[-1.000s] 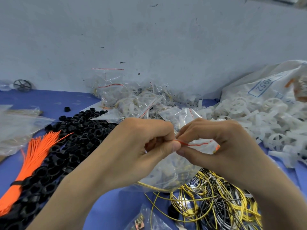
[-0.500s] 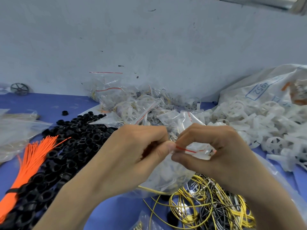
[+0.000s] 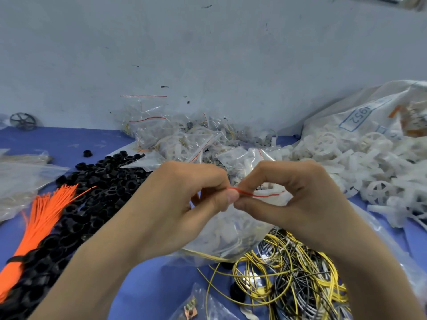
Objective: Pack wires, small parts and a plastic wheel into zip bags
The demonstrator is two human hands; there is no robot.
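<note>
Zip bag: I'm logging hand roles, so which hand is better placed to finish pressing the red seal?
Right, probably. The right hand pinches the zip bag where unpressed seal runs rightward; the left hand anchors its end.

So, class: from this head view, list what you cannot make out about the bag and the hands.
- Bag contents: blurred behind cloudy plastic, partly hidden by the left hand.
- Zip strip: its left end is hidden by the fingertips, so how far it is sealed is unclear.
- Right hand: the wrist covers part of the wires.
</note>
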